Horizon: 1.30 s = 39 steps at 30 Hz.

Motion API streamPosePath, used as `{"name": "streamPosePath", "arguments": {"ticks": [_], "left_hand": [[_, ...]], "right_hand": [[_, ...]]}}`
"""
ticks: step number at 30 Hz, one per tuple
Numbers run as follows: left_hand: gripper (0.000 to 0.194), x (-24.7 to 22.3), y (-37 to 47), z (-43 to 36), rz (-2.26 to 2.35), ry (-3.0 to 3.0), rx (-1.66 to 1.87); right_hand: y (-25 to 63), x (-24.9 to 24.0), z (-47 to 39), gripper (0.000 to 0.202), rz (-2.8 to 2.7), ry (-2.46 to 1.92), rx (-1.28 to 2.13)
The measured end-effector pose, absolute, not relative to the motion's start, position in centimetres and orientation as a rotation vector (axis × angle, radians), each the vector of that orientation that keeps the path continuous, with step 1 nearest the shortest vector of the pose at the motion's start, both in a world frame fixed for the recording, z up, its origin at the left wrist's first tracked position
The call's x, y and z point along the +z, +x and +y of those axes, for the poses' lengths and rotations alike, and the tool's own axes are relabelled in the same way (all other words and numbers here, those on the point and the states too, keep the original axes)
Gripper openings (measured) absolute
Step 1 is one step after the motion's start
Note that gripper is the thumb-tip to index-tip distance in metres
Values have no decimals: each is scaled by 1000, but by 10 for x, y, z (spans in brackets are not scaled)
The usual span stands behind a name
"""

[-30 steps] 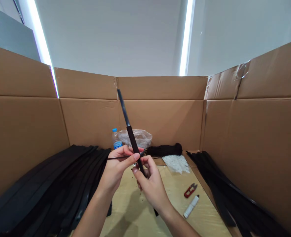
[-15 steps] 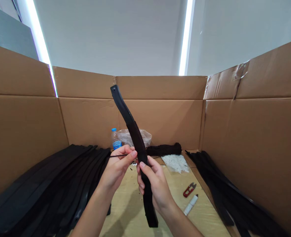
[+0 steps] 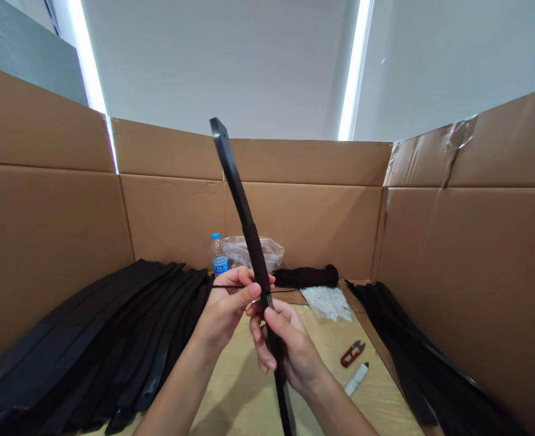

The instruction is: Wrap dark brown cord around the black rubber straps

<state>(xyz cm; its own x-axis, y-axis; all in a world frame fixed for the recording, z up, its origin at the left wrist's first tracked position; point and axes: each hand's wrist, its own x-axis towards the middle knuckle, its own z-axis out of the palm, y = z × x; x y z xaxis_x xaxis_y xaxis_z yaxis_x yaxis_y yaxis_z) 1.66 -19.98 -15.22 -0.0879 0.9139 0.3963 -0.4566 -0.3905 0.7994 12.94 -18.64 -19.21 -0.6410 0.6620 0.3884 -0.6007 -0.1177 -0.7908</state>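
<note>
At the frame's centre, the right hand (image 3: 297, 345) is gripping a dark strip (image 3: 255, 251), seemingly bracing it. The left hand (image 3: 222, 312) is pinching it just above, a thin cord (image 3: 226, 286) crossing its fingers, perhaps for tension

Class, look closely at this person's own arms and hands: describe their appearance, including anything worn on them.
The left hand and right hand are ungloved, with no ring visible on the fingers. No watch, bracelet or marking shows at either wrist. The forearms are bare as far as the picture reaches: no sleeve or cuff is in view.
</note>
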Motion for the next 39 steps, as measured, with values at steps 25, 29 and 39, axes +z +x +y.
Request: {"name": "streamPosePath", "arguments": {"ticks": [25,29,39], "left_hand": [[38,-152,18,-201,497,1106,1617],[36,-153,21,-201,624,1140,1797],[31,-157,19,-197,703,1233,1888]], "right_hand": [[133,-192,-191,44,-1243,-163,2028],[129,-193,-189,47,-1447,-267,1772],[127,-196,-192,45,-1481,-544,1194]]}}
